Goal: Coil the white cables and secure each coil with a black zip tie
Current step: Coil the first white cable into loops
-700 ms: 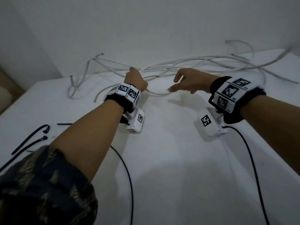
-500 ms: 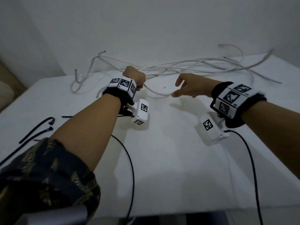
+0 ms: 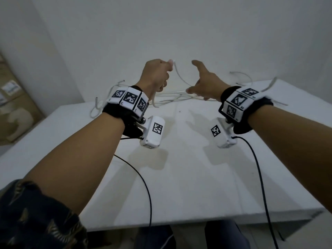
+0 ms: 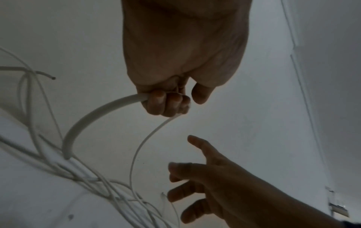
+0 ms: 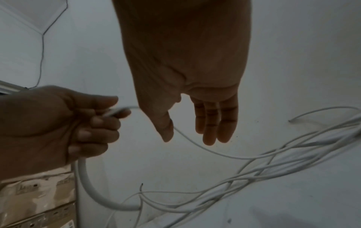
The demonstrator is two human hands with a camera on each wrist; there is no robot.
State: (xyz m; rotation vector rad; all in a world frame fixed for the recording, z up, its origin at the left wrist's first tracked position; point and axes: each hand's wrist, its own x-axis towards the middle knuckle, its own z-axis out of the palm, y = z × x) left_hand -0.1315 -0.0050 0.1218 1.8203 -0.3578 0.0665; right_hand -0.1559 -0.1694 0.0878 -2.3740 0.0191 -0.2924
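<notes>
Head view: at the far left a cardboard box [image 3: 12, 108] is seen beyond the table [image 3: 179, 177]. Over the far middle of the table the left hand [image 3: 156, 76] is raised and clenched round one white cable [image 3: 179, 77]; a short thick end is seen curving down from the fist in the left wrist view, and a thin run is let out from the fingers [image 4: 166, 103] toward the right. Just right of it the right hand [image 3: 206, 81] is held released, fingers spread and thumb out, close to the thin run but with nothing grasped. The other cables [image 3: 170, 97] are left in a loose tangle on the far side of the table, spread out to the far right edge. No finished coil is shown, and no zip tie can be seen in these views. The task is judged to be at its very start: one cable has been picked out, while every loop, every tie and all the other cables are left to be done
</notes>
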